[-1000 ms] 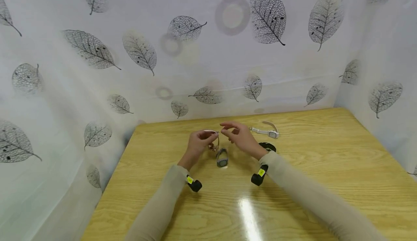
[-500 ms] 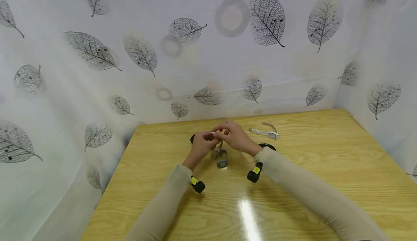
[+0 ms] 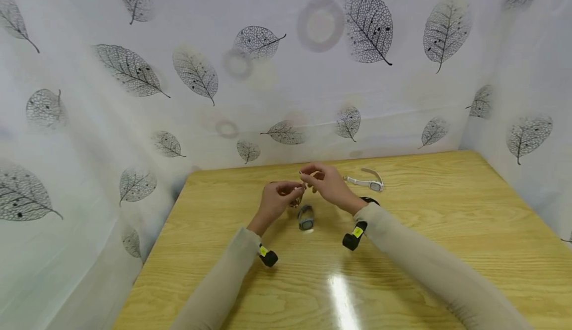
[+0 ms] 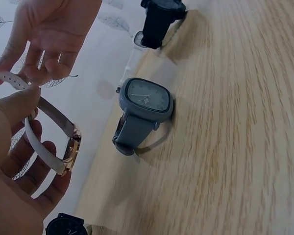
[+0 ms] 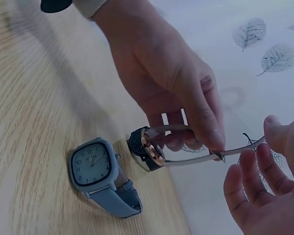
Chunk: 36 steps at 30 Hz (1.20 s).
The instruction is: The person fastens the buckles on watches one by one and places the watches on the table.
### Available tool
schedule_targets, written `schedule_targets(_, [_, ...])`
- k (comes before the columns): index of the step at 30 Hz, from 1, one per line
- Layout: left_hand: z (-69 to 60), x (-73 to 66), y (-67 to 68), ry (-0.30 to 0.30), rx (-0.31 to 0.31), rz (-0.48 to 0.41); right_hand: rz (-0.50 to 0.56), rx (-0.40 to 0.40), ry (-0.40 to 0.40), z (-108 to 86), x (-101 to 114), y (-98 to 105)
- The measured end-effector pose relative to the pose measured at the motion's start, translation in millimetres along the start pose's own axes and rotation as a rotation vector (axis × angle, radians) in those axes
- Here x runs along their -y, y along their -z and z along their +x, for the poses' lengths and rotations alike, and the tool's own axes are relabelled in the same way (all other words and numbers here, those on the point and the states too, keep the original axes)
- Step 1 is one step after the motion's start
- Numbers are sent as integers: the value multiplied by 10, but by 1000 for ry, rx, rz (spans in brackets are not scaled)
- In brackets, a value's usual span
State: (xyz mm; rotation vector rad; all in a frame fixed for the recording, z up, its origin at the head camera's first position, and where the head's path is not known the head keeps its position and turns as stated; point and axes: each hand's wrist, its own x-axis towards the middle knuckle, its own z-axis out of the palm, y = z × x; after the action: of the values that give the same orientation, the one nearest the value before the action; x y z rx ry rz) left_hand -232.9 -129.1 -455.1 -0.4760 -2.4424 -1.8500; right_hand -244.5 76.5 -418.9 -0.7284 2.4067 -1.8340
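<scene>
My left hand pinches the pale strap of a rose-gold wristwatch near its buckle. The watch hangs looped below those fingers, its case turned edge-on. My right hand pinches the holed strap end between thumb and fingers, a short way beyond the left fingertips. Both hands are above the table's far part. Just in front of them a blue-grey square-faced watch stands on its strap, dial showing. Behind the held one, a black watch is partly hidden.
A white watch lies with its strap spread at the back right. Another black watch sits partly behind my right wrist. The wooden table ends at a leaf-print curtain.
My right hand came left to the strap and met my left hand, then drew slightly back right with the strap end pinched. The watches on the table have not moved.
</scene>
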Motion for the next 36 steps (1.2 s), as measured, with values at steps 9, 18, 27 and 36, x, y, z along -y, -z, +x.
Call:
schedule_targets(9, [-51,23,38,-13,13,-11,232,-36,-56,-39,-102,57])
schedule_targets(18, [-80,50,39,-51,0,-3,319,-43,-71,-77,-144,41])
schedule_targets(27, [-76,73,38,-59,46,33,344,-49,-73,-103,-138,35])
schedule_targets(36, [-64,92,41,-38,123,43,334,-50,-90,-125,-150,40])
